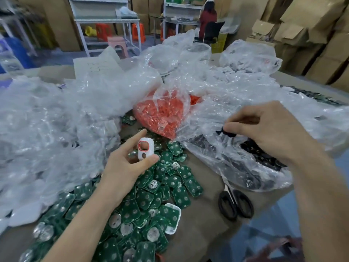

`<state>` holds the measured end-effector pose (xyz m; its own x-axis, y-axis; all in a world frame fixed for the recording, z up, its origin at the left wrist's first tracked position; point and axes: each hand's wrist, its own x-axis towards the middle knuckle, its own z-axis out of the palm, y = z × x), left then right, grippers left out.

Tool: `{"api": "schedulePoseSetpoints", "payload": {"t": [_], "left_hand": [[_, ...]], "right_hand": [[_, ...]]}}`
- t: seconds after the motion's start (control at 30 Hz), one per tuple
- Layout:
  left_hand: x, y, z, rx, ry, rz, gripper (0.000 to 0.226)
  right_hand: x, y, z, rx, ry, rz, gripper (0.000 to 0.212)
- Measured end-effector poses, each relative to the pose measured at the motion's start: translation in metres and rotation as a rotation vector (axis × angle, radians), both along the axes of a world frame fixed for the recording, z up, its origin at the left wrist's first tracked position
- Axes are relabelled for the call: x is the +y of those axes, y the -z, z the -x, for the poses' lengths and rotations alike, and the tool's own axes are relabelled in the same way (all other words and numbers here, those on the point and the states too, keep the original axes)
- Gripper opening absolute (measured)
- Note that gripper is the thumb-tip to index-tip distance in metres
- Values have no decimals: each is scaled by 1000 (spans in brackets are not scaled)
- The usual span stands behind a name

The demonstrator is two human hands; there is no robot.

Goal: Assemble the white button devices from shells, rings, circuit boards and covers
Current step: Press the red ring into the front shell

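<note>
- The person's left grip point(124, 167) grasps a white shell point(145, 149) and holds it up above the surface point(204, 233). The thumb presses on the lower end and other fingers support it from behind, while the index finger is stretched out and touches nothing.
- An orange ring point(142, 144) already sits in the upper opening of the shell. The lower round opening shows nothing in it.
- The right grip point(264, 133) pinches a small black piece point(227, 131) between thumb and fingertips, just above an open clear bag point(255, 178) of dark parts. I cannot tell exactly what part it is.
- The shell looks light, stiff and smooth, so I think it is a little slippery. It is better to take it by its long side edges, so both openings stay free. A hard squeeze could bend the thin wall and push the ring out.
- The ring seems soft and rubbery, so it probably needs pressing all around to seat well.
- Green circuit boards point(160, 186) lie in a loose pile on the surface under the left grip. They look thin, stiff and light. I would take one by its edges, away from the round metal pads, after sliding it off its neighbours.
- A bag of orange rings point(162, 114) lies behind, between the two hands, and scissors point(235, 205) lie beside the dark bag.
</note>
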<state>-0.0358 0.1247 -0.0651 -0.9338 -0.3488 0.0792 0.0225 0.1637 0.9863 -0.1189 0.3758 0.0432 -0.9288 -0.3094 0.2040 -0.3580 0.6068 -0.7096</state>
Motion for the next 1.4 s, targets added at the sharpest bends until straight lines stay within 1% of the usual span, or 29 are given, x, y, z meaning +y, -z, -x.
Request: {"api": "schedulePoseSetpoints", "payload": {"t": [0.07,0.1,0.13,0.2,0.23,0.27,0.33,0.43,0.57,0.67,0.93,1.13,1.2,1.27,1.4], "left_hand": [[-2,1,0,6,-24,4,61],[-3,2,1,20,-45,-2,57],[-4,3,1,40,-72,-30,55],[-7,4,3,98,-131,-134,53],[-9,3,3,134,-153,-173,52],[-11,3,3,170,-165,-198,51],[-13,2,3,222,-178,-233,44],[-15,2,4,244,-206,-200,38],[-16,4,5,261,-203,-72,42],[-15,8,5,230,-205,30,46],[-16,6,2,210,-189,121,51],[-13,4,2,215,-209,160,50],[-15,4,3,205,-246,127,50],[-19,3,2,188,-277,82,50],[-20,1,2,173,-294,36,44]], "right_hand": [[-40,7,-7,-155,-225,239,10],[-61,14,-7,-268,-308,330,5],[-80,22,-3,-416,-366,435,2],[-113,38,7,-754,-446,662,11],[-125,43,13,-868,-453,748,15],[-134,47,17,-939,-453,815,17],[-147,57,24,-1021,-477,924,21],[-155,71,26,-1118,-493,1028,23],[-156,82,25,-1138,-530,1008,22],[-156,86,25,-1105,-565,950,22],[-150,88,30,-1078,-653,857,25],[-148,87,32,-920,-581,764,26],[-146,85,35,-933,-550,801,30],[-143,85,38,-995,-527,878,34],[-140,85,39,-1101,-547,972,36]]}}
